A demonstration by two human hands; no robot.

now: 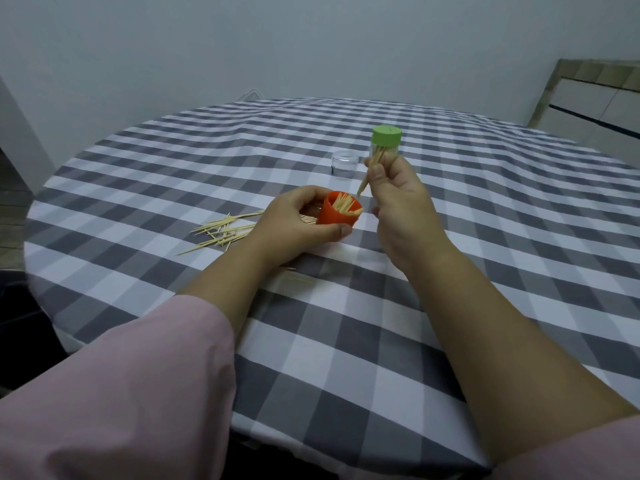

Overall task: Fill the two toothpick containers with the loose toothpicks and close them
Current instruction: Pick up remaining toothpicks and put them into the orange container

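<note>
On a round gingham-clothed surface (346,341) before a pale wall (277,39), the left hand (294,220) grips the orange container (337,214) while the right hand (394,188) pinches toothpicks (367,178) just above it.

The tablecloth (346,341) is soft woven cloth, matt. The orange container (334,216) and the green lid (387,135) look smooth matt plastic. The loose toothpicks (221,232) are pale wood. The small jar (343,163) is clear plastic.

Left hand (304,216) curled in a grip, right hand (394,188) pinching (thumb uppermost), forearms outstretched
</note>
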